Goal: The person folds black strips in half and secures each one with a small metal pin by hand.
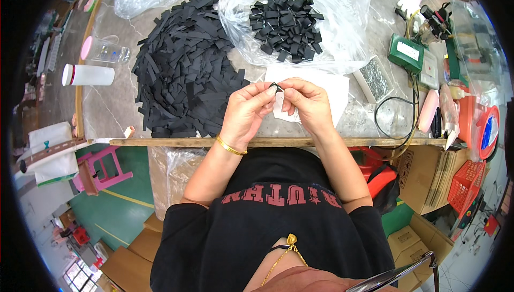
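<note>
Above the desk edge, left hand and right hand pinch 1 small black strip between fingertips, raised close for fine work. Loose strips pile sits within left reach.

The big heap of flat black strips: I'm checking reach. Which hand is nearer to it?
Left. The left hand is right beside the heap of black strips; the right hand lies farther off, over the white paper.

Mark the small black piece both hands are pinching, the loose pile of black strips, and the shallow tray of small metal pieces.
small black piece [276,86], head view, exposed middle between fingertips.
pile of black strips [184,70], head view, pile centre.
tray of small metal pieces [360,82], head view, left rim.
</note>
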`<move>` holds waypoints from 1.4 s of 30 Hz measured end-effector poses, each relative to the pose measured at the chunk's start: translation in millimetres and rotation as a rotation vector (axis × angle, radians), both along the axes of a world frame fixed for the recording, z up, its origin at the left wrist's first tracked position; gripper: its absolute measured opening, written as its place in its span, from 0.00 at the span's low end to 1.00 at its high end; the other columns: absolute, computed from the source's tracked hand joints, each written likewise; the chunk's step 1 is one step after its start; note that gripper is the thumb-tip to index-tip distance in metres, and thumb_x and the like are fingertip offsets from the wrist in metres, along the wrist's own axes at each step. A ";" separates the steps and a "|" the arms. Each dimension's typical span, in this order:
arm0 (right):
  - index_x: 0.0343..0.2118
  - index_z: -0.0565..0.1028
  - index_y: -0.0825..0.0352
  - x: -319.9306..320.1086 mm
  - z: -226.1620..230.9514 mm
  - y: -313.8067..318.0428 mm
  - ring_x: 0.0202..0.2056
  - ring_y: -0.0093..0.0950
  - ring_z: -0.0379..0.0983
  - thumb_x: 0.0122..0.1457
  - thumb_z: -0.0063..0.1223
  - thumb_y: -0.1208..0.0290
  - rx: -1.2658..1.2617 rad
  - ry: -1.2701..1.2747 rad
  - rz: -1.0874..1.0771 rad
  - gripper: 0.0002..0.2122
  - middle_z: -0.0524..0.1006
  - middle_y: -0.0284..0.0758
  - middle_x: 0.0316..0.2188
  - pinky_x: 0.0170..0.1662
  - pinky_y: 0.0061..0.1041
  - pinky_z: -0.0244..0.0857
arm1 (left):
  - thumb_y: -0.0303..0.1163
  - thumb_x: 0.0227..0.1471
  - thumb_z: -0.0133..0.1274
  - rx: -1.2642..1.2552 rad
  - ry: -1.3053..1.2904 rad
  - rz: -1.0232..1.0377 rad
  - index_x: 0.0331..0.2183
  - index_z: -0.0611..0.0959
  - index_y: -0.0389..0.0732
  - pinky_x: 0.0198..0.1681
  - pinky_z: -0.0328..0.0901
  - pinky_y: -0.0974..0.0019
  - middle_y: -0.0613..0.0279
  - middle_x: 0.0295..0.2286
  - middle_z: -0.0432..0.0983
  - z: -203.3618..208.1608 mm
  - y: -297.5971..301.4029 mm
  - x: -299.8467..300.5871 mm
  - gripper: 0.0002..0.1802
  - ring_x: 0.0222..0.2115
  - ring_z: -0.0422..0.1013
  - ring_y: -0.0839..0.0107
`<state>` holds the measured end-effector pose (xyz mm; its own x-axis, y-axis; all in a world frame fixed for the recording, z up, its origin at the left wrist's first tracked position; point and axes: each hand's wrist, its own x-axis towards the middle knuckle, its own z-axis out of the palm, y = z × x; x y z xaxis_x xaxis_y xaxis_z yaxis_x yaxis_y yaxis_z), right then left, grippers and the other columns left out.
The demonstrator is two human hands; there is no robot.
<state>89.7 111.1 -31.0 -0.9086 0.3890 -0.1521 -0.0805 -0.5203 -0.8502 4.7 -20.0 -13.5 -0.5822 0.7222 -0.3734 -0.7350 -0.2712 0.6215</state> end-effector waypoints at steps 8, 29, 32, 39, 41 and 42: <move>0.34 0.76 0.70 -1.1 -13.0 -7.1 0.20 0.17 0.69 0.54 0.53 0.75 -0.151 0.091 -0.039 0.06 0.75 0.31 0.24 0.22 0.14 0.62 | 0.23 0.47 0.54 -0.041 0.057 0.002 0.33 0.78 0.31 0.27 0.59 0.79 0.65 0.24 0.73 2.6 2.0 2.1 0.08 0.22 0.64 0.82; 0.30 0.72 0.69 -2.2 4.3 -10.2 0.20 0.15 0.67 0.58 0.48 0.69 0.212 -0.164 -0.013 0.08 0.72 0.29 0.21 0.21 0.14 0.59 | 0.24 0.48 0.54 -0.242 0.306 0.174 0.32 0.78 0.31 0.26 0.58 0.80 0.64 0.24 0.74 -6.0 10.1 8.6 0.08 0.23 0.65 0.82; 0.29 0.71 0.69 -1.8 4.6 -4.4 0.19 0.15 0.66 0.58 0.47 0.69 0.208 -0.144 0.003 0.08 0.72 0.29 0.19 0.22 0.13 0.60 | 0.24 0.47 0.55 -0.251 0.360 0.160 0.32 0.79 0.31 0.25 0.58 0.80 0.64 0.24 0.74 -3.3 13.4 7.0 0.08 0.22 0.65 0.82; 0.30 0.71 0.69 -1.6 15.2 16.7 0.20 0.16 0.67 0.60 0.43 0.69 0.292 -0.115 0.015 0.09 0.71 0.30 0.20 0.23 0.14 0.61 | 0.26 0.47 0.56 -0.203 0.389 0.075 0.33 0.79 0.31 0.27 0.59 0.80 0.65 0.24 0.75 3.5 34.8 -1.4 0.09 0.23 0.66 0.83; 0.31 0.71 0.70 -1.2 18.0 20.9 0.20 0.17 0.67 0.60 0.43 0.69 0.344 -0.129 -0.027 0.09 0.72 0.30 0.20 0.23 0.14 0.61 | 0.28 0.47 0.56 -0.155 0.372 0.063 0.32 0.80 0.31 0.28 0.61 0.80 0.66 0.24 0.75 1.0 38.2 -5.3 0.10 0.24 0.67 0.83; 0.32 0.71 0.70 -0.9 18.5 22.8 0.21 0.17 0.68 0.61 0.43 0.69 0.369 -0.139 -0.051 0.09 0.72 0.30 0.21 0.23 0.14 0.61 | 0.28 0.47 0.56 -0.183 0.384 0.076 0.32 0.80 0.32 0.27 0.60 0.80 0.67 0.24 0.75 -1.2 40.7 -9.3 0.10 0.23 0.66 0.84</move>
